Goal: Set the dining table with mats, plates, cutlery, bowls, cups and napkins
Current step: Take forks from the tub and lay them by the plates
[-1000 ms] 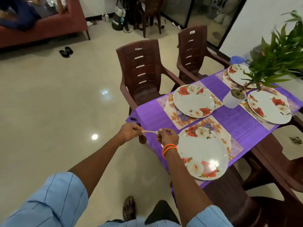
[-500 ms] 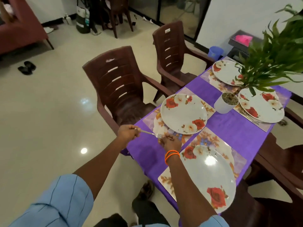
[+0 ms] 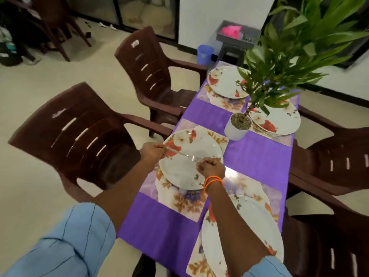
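Purple cloth (image 3: 257,162) covered dining table, brown chairs (image 3: 79,136) along its sides. Left hand (image 3: 153,151) gripped fork (image 3: 184,154) by handle, fingers curled round it. Right hand (image 3: 211,166) (orange bands at wrist) pinched tine end, fingers curled. Fork was held between both hands, above floral plate (image 3: 189,176) lying on floral mat (image 3: 179,200) under them. Second plate (image 3: 247,222) sat beside right forearm. Potted plant (image 3: 237,124) stood beyond right hand, two more plates past it.
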